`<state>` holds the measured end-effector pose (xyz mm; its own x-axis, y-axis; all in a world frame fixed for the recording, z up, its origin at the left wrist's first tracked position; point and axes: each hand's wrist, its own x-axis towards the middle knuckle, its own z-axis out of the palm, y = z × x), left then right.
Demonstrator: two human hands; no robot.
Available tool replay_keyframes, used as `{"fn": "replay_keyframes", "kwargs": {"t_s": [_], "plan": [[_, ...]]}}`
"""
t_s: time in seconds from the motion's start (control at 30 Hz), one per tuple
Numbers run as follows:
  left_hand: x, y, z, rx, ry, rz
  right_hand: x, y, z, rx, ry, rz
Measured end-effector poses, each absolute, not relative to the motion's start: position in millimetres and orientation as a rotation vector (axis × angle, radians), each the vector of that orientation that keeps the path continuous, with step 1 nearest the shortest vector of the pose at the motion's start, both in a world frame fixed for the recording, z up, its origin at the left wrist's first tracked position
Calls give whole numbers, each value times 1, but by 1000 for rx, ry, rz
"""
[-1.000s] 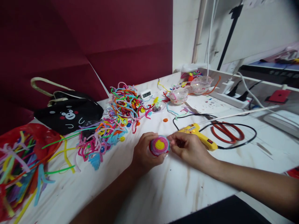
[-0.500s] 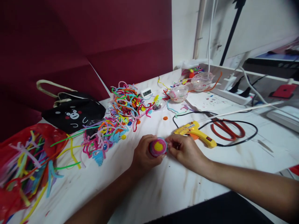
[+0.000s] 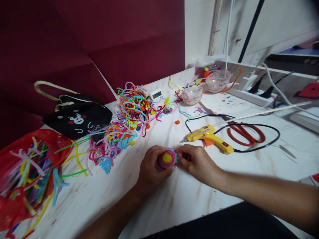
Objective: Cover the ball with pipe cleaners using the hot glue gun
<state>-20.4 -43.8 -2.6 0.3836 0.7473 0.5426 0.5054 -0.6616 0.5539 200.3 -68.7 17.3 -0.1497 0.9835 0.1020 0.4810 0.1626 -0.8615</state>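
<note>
My left hand [image 3: 151, 167] is wrapped round a small ball covered in coiled pipe cleaner [image 3: 167, 158], pink and purple with a yellow centre. It rests low over the white table [image 3: 189, 199]. My right hand [image 3: 196, 162] pinches the ball's right edge with thumb and fingertips. A yellow glue gun [image 3: 209, 136] with a black cord lies on the table just behind my right hand.
A tangle of coloured pipe cleaners [image 3: 124, 122] lies to the left, with a red bag [image 3: 22, 172] of more at far left. Also here are a black bear-face bag [image 3: 77, 118], red scissors [image 3: 245, 132], a small digital timer [image 3: 157, 95], clear plastic balls [image 3: 191, 94] and a power strip [image 3: 254, 98].
The view has shifted slightly, so both hands and the ball sit a little lower in the picture. The grip on the ball looks unchanged.
</note>
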Motion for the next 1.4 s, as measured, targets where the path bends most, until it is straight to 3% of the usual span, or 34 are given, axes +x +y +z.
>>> {"fn": "replay_keyframes", "kwargs": {"t_s": [0.27, 1.4], "plan": [[-19, -45, 2, 2459, 1118, 1155, 201, -73, 14, -1356, -1652, 1004], [-17, -52, 1, 2386, 1158, 1096, 197, -93, 11, -1268, -1850, 665]]}}
